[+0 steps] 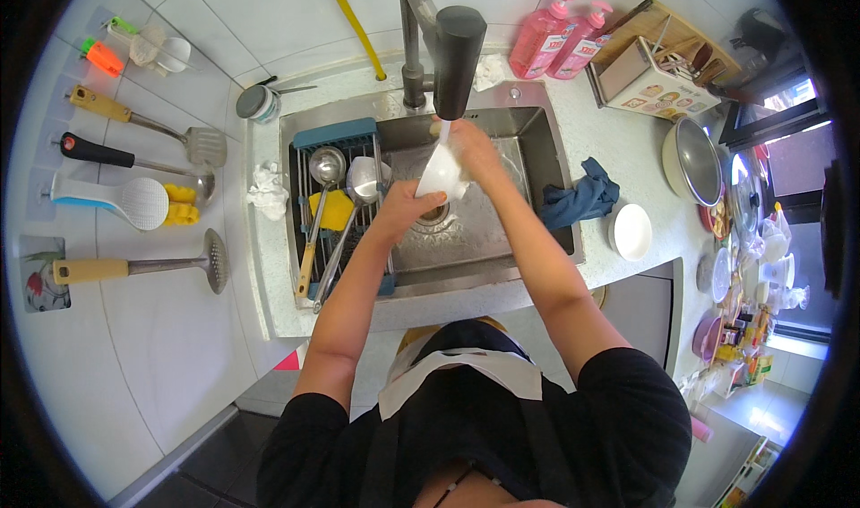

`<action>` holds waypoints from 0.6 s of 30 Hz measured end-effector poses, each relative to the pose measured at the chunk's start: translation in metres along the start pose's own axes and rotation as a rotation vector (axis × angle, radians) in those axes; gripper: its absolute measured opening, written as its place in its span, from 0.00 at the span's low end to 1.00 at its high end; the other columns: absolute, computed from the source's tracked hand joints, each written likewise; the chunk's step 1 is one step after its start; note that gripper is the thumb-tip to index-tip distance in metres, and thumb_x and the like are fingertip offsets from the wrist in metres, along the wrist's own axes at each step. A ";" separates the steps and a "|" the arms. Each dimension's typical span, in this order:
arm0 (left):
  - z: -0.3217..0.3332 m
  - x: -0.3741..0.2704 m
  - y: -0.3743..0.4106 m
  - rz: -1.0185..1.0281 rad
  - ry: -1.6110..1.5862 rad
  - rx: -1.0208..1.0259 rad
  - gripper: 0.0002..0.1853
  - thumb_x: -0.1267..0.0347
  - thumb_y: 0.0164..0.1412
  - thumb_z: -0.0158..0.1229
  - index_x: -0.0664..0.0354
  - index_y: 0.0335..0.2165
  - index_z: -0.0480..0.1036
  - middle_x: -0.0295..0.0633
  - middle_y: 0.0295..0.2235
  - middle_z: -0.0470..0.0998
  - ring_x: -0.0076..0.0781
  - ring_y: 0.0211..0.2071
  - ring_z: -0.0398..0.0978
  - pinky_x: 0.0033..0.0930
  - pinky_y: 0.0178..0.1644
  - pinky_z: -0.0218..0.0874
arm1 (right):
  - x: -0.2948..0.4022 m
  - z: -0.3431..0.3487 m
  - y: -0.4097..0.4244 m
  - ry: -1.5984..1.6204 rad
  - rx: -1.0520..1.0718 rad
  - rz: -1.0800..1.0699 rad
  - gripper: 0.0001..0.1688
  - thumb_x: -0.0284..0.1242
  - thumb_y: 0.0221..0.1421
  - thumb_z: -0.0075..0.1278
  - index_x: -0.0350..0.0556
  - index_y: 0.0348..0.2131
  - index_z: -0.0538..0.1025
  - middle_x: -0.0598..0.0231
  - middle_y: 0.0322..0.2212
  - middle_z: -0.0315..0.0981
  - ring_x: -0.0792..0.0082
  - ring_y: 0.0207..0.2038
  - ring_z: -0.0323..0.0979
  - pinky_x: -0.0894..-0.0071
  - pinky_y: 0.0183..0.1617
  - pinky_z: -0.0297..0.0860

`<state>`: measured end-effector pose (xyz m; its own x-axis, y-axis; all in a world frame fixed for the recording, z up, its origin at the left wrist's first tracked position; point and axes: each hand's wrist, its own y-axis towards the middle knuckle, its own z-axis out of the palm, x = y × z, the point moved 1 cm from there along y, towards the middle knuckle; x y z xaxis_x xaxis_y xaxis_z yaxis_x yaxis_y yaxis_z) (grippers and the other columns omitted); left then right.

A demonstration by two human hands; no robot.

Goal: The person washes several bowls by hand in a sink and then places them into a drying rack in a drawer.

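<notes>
Water runs from a dark tap point(459, 64) onto a white bowl point(440, 168), tilted over the stainless-steel sink point(463, 242). My left hand point(406, 207) grips the bowl's near edge, with the thumb along its side. My right hand point(476, 148) is at the bowl's far right side, just under the tap; it is blurred, and its fingertips are partly hidden. A blue-grey drying rack point(336, 134) sits in the sink's left part. It bears a ladle point(327, 165), a second long-handled utensil point(339, 252) and a yellow cloth or sponge point(332, 210).
A blue cloth point(581, 195) hangs over the sink's right rim, beside another white bowl point(631, 231). Pink pump bottles point(541, 41) and a knife block point(655, 81) stand behind. Right of these is a metal basin point(692, 162). Several utensils, including a skimmer point(215, 261), hang left.
</notes>
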<state>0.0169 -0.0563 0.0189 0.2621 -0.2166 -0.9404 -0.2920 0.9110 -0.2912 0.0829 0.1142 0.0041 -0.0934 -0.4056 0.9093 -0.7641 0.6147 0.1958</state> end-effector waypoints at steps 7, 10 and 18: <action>-0.002 0.015 0.004 -0.014 0.255 -0.104 0.12 0.67 0.51 0.59 0.66 0.32 0.75 0.32 0.27 0.75 0.17 0.29 0.68 0.24 0.34 0.59 | 0.051 0.017 -0.028 -0.482 -0.099 -0.239 0.16 0.31 0.48 0.44 0.50 0.39 0.74 0.59 0.35 0.70 0.57 0.39 0.67 0.65 0.45 0.62; 0.009 0.001 -0.013 0.004 0.092 -0.072 0.13 0.67 0.50 0.59 0.66 0.32 0.75 0.30 0.24 0.73 0.16 0.25 0.66 0.21 0.30 0.57 | -0.006 0.004 -0.012 -0.002 0.108 0.156 0.15 0.33 0.52 0.42 0.48 0.38 0.73 0.62 0.33 0.72 0.61 0.34 0.70 0.67 0.41 0.66; 0.010 0.019 -0.024 0.080 -0.116 -0.074 0.13 0.67 0.51 0.59 0.66 0.32 0.75 0.31 0.26 0.74 0.16 0.28 0.67 0.21 0.33 0.58 | -0.015 0.009 -0.016 0.829 0.123 0.927 0.21 0.42 0.56 0.35 0.45 0.36 0.73 0.62 0.30 0.74 0.69 0.30 0.73 0.74 0.36 0.69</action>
<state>0.0384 -0.0789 0.0100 0.3380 -0.0981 -0.9360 -0.3825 0.8944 -0.2319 0.0910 0.1040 -0.0165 -0.2325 0.7216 0.6521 -0.6843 0.3550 -0.6370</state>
